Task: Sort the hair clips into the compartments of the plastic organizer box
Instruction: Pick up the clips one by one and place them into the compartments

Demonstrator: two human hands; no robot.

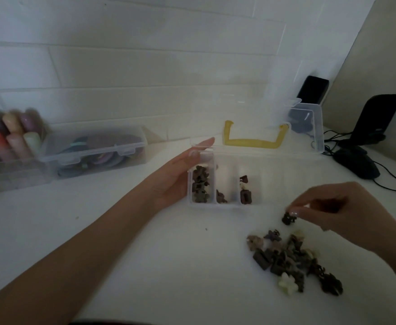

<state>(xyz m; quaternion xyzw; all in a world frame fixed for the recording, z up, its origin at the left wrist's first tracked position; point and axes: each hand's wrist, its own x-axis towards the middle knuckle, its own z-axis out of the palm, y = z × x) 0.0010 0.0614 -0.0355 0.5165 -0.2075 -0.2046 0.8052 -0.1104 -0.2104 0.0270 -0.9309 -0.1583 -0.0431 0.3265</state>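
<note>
Pinching one small dark hair clip (pixel 288 218) in the fingers (pixel 296 211) of your right hand (pixel 337 209), you hold it just above the counter (pixel 145 254), between the loose pile of clips (pixel 295 261) and the front edge of the plastic organizer box (pixel 272 184). Your left hand (pixel 180 174) lies flat against the box's left end wall, fingers extended rather than curled around anything, apparently bracing it.

You look to be mid-sort: the three leftmost compartments already hold dark clips, most in the first, while the compartments to the right appear empty. The pile is still large, so plenty remains.

Next, you need to carry the held clip over the front wall and drop it into the compartment that matches it. Which one that is I cannot judge, since dim light and blur hide the clip's shape.

The box's clear lid (pixel 239 118) with its yellow handle (pixel 255 139) stands open behind, and its edges nearly vanish against the white wall. The dividers on the right side are hard to trace. A few pale clips (pixel 285 283) sit in the pile among the dark ones.
</note>
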